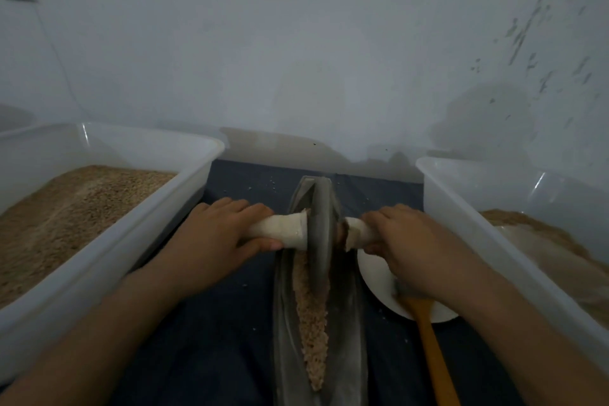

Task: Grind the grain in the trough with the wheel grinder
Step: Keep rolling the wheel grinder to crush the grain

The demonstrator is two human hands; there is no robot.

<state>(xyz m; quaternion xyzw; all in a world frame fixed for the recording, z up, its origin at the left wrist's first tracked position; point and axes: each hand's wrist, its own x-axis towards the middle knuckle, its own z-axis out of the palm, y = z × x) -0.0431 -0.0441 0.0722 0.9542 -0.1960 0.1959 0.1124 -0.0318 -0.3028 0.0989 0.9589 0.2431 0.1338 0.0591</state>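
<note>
Evenly, both hands [217, 229] grip the wheel grinder [321, 227] between them.

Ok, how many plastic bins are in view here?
2. One translucent white plastic bin of grain sits left of the trough; the other translucent white plastic bin sits right. Others may lie outside the frame.

I see a dull grey metal trough [349, 323] with a matt, worn look, and a metal wheel [321, 234] of the same finish. The axle handle [280, 230] looks like pale bare wood, dusty. The grain [311, 333] is coarse and crumbly. Both bins [108, 260] are glossy translucent plastic; the cloth [211, 333] is dark matt fabric.
</note>
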